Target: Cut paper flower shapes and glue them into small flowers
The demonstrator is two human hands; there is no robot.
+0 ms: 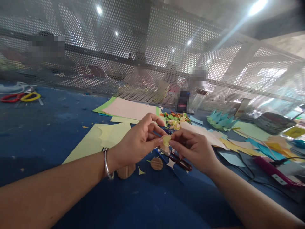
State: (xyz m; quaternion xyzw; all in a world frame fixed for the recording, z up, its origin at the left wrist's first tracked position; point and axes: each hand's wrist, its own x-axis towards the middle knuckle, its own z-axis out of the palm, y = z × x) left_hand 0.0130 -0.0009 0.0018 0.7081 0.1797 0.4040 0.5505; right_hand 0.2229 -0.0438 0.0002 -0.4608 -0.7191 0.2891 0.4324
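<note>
Between the fingertips of my left hand (140,140) and my right hand (195,148) is a small pale yellow paper piece (166,140). Both hands pinch it, one from each side, above the blue tabletop. Its lower part looks pinkish, and its exact shape is too small to tell. Below the hands lie dark-handled scissors (181,161), partly hidden by my right fingers. A round brown cardboard disc (156,163) rests on the table near them, and a larger brown cardboard piece (126,171) shows under my left wrist.
Pale yellow sheets (88,143) and pink paper (133,108) lie left and behind. Colourful paper scraps (175,120) are heaped beyond my hands. At right are a blue paper flower (220,120), loose papers and a purple power strip (277,170) with cables. Red-handled scissors (11,97) lie far left.
</note>
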